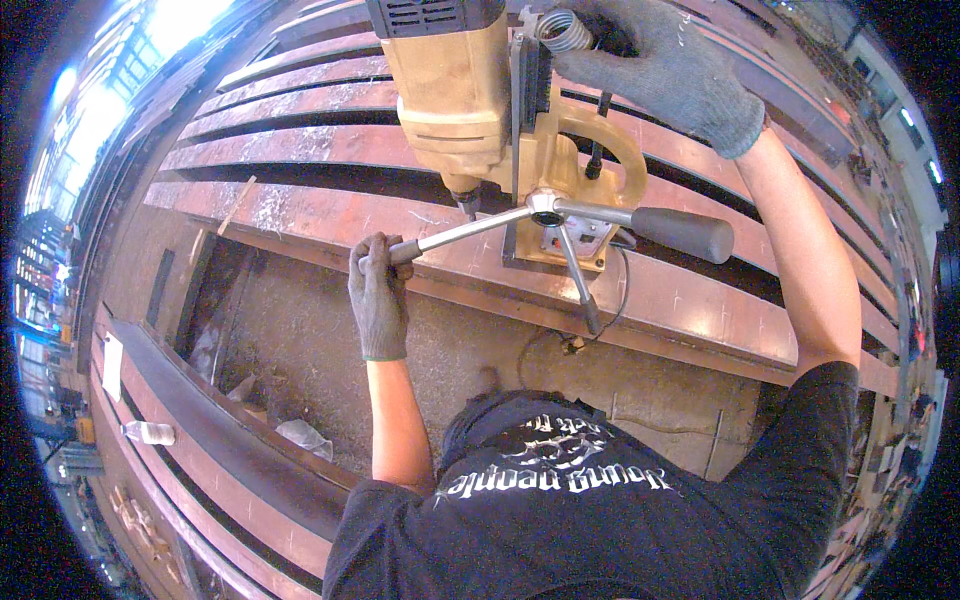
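A tan magnetic drill press [455, 95] stands on a rusty steel beam [330, 215]. My left hand [378, 290], in a grey knit glove, is closed around the end of one arm of the feed handle [465, 230]. Two more handle arms stick out from the hub, one with a thick grey grip [685, 233], one pointing down. My right hand [665, 70], also gloved, rests on top of the drill by a coiled metal hose [567, 30]. The drill bit [468, 205] sits just above or at the beam surface.
Several long rusty steel beams [300, 105] lie side by side beyond the drill. A concrete floor [330, 350] lies below. Another beam [230, 430] runs at the lower left, with a plastic bottle [148, 432] on it. A black cord [560, 340] hangs under the drill.
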